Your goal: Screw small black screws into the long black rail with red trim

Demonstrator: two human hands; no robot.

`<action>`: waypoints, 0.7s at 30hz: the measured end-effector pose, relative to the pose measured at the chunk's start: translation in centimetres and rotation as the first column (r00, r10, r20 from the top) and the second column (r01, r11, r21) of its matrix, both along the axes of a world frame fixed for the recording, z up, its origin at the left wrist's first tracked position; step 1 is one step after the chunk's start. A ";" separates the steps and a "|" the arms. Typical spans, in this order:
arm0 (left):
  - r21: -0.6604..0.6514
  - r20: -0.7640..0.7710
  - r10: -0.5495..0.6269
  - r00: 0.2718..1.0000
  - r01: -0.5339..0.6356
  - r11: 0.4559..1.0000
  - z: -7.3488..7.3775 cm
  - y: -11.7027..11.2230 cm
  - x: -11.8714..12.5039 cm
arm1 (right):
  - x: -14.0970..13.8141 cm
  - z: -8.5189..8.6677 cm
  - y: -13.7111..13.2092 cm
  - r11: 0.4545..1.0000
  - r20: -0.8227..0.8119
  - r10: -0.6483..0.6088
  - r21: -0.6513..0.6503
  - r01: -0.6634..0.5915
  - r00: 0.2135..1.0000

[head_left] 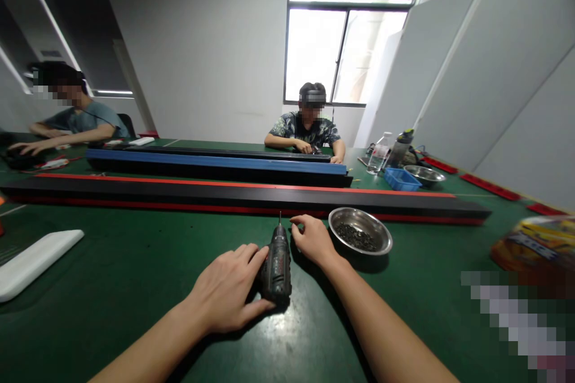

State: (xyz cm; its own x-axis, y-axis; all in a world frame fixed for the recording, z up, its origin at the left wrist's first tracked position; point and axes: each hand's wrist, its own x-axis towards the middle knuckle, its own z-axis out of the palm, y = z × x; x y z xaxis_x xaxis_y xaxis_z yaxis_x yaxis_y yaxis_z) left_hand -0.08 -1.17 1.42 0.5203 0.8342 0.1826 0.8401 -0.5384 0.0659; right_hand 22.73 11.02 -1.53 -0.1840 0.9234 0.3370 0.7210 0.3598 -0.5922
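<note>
A black cordless drill (277, 269) lies in front of me, its thin bit pointing away toward the long black and red bar (251, 192). My left hand (231, 284) grips the drill from the left, thumb at its rear and fingers along its side; the handle is hidden. Just right of the bit tip is my right hand (313, 238), thumb and forefinger drawn together. Whatever may be between those fingertips is too small to make out. Close beside that hand stands a steel bowl (384, 245) with many small dark screws (357, 236) in it.
A blue and black bar (215, 161) lies behind the red one. Two people sit across the green table (148, 287). At the left is a white block (40, 260); at the right are a blue basket (401, 179), another bowl (424, 176), bottles and a blurred colourful package (539, 245).
</note>
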 end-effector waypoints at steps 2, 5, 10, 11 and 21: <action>-0.004 0.010 -0.019 1.000 0.019 1.000 -0.2 0.2 -0.2 | -0.1 1.5 -0.5 1.000 0.058 0.010 0.022 -0.011 0.998; -0.006 0.024 -0.037 0.999 0.037 0.999 -0.1 0.4 -0.4 | 1.2 4.2 -0.7 0.999 0.115 0.002 0.046 -0.007 0.993; -0.011 0.043 -0.039 0.998 0.040 0.999 0.0 0.4 -0.6 | 7.1 7.3 0.2 0.979 0.290 -0.202 0.022 0.204 0.935; -0.013 0.046 -0.039 0.998 0.039 0.999 0.0 0.5 -0.7 | 8.5 7.5 0.5 0.967 0.321 -0.247 0.016 0.256 0.914; -0.023 0.059 -0.013 0.998 0.015 1.000 -0.2 0.7 -0.7 | 13.7 4.4 2.7 0.941 0.435 -0.193 -0.172 0.292 0.879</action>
